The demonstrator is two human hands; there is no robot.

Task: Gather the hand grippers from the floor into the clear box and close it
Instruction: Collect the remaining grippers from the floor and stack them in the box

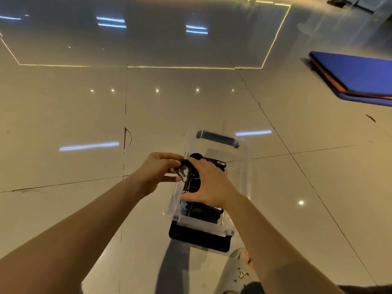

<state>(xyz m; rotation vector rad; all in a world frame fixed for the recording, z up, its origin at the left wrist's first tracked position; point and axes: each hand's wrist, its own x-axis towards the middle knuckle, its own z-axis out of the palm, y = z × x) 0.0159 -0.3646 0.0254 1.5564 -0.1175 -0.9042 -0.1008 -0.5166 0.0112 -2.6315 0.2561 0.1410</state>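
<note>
While I look down from my head camera, the clear box [244, 166] sits open on the tiled floor [63, 124] just ahead of my foot, its black latch [217, 139] at the far end and another black flap [199, 240] hanging at the near end. Inside it, at the near end, lies at least one black hand gripper [203, 212] with a coiled spring showing; how many are stacked there I cannot tell, since my right arm covers the middle. Over the box's left rim I hold another hand gripper [192, 181] between both hands. My left hand [158, 172] pinches its metal spring end with thumb and fingers closed around it. My right hand [212, 183] wraps over the black handles from above, fingers curled and thumb pressed along the lower side. A further dark shape shows past my right knuckles inside the box. Off to the right, well apart from the box, a blue mat [356, 75] with an orange layer lies on the floor. My grey shoe [239, 272] shows near the bottom edge.
</note>
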